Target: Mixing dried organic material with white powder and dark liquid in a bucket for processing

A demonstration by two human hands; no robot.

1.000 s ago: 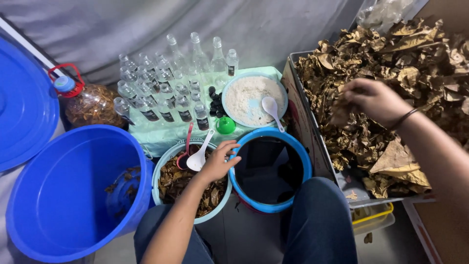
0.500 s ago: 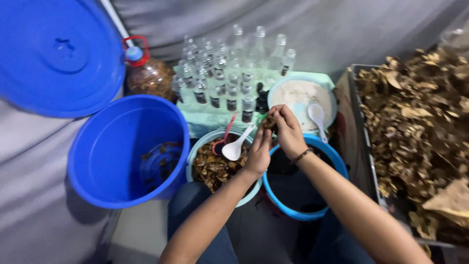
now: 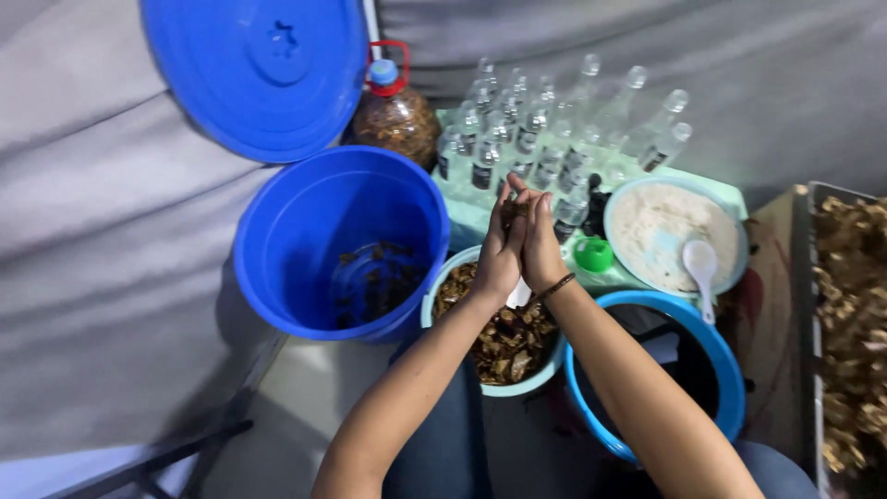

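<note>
The step in hand looked like crushing. The left hand (image 3: 500,251) and right hand (image 3: 542,248) stood palm to palm, fingers up, and their shared grip was closed flat on leaf bits (image 3: 514,209), which showed dark at the fingertips. The hands hung above the far rim of the bowl (image 3: 506,390), a pale teal round one heaped with brown, crinkled leaf pieces. A white plastic spoon (image 3: 519,294) lay in it just under the wrists.

As a judgement, the next move called for keeping the palms over that bowl, so that brittle crumbs dropped inside and not onto the worktop (image 3: 730,199).

Left of the bowl stood a smooth blue plastic bucket (image 3: 277,268) with scraps at its bottom, its round lid (image 3: 249,74) leaning behind. Clear glass bottles (image 3: 527,139) crowded the far side beside a brown-filled jug (image 3: 395,120). To the right sat a dish (image 3: 637,185) of white powder with 1 spoon, and nearer, a blue basin (image 3: 730,370).
</note>
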